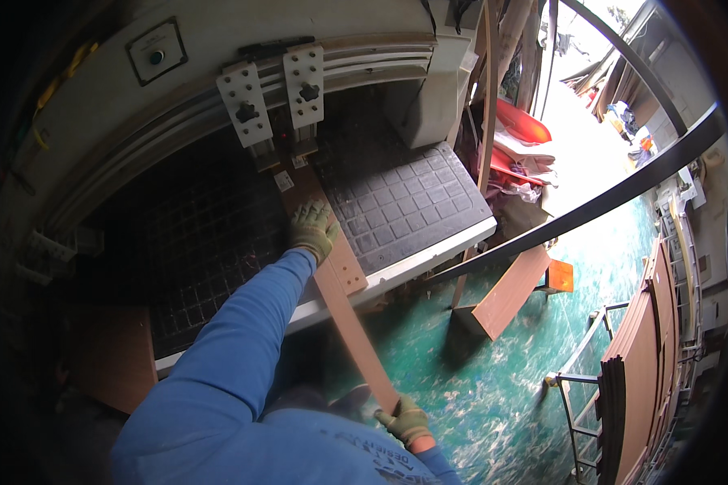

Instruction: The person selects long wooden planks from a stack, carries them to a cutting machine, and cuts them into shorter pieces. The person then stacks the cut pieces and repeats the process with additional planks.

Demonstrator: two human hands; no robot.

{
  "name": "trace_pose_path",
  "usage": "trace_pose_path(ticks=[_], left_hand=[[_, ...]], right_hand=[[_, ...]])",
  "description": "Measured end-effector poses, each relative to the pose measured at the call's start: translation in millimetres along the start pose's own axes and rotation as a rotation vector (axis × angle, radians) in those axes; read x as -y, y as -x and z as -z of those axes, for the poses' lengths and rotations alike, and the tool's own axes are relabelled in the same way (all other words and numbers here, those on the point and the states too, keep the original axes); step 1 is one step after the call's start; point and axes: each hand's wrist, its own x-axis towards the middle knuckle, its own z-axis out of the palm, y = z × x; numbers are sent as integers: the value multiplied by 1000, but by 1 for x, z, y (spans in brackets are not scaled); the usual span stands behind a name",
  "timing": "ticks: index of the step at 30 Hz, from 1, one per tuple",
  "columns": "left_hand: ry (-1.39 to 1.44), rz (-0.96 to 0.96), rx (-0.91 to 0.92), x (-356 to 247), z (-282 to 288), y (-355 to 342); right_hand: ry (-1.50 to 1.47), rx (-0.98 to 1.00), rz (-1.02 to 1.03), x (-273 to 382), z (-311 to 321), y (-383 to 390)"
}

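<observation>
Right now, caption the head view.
Gloved right hand at one end of a long board, left hand over a black table.

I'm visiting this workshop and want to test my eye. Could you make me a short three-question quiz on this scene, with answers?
1. Choose: which hand holds the end of the long narrow board nearest the person's body? (a) left (b) right (c) neither
2. True or false: the left hand is bare.
3. Fill in: ___ white plates with black knobs sit at the machine's rail.

Key: 1. b, the right hand. 2. False; it wears a greenish glove. 3. Two.
</observation>
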Motion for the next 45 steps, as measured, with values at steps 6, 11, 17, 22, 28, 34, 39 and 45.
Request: trace_pose_path(ticks=[6, 11, 17, 22, 28, 34, 39, 45], left_hand=[[-1, -15, -21, 2, 0, 0], [6, -4, 8, 0, 3, -1], [20, -18, -5, 3, -1, -1], [18, -42, -64, 7, -10, -2], [-1, -40, -25, 9, -12, -3], [-73, -35, 15, 2, -6, 2], [-17, -23, 100, -20, 5, 32], [188, -76, 56, -45, 34, 99]], right_hand=[[15, 17, -14, 4, 4, 2], [-82, 20, -25, 7, 7, 5], [-10, 24, 5, 10, 11, 6], [56, -31, 75, 16, 11, 4], [155, -152, 193, 49, 3, -27], [150, -58, 71, 59, 7, -33], [124, -23, -7, 37, 11, -6], [73, -55, -8, -25, 5, 37]])
